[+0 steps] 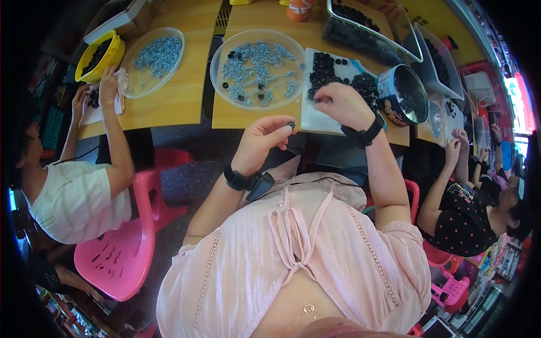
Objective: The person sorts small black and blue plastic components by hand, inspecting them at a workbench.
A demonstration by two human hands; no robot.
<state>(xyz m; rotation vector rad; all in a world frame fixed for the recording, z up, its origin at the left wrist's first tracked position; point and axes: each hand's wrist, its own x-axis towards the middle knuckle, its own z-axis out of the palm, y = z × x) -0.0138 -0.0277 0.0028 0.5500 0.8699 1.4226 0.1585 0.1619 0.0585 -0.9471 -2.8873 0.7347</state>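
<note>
Left hand (260,141) clamped on small black bead (292,125); right hand (345,105), grip indeterminable, lies rightward and farther forward, nearer loose black beads (323,66).

On the tan wooden bench (225,119), a round translucent plastic tray (216,77) of small blue pieces (232,70) is placed left of small round black pieces (322,72); right of these, a multicoloured cylindrical metal tin (391,105) is set.
</note>
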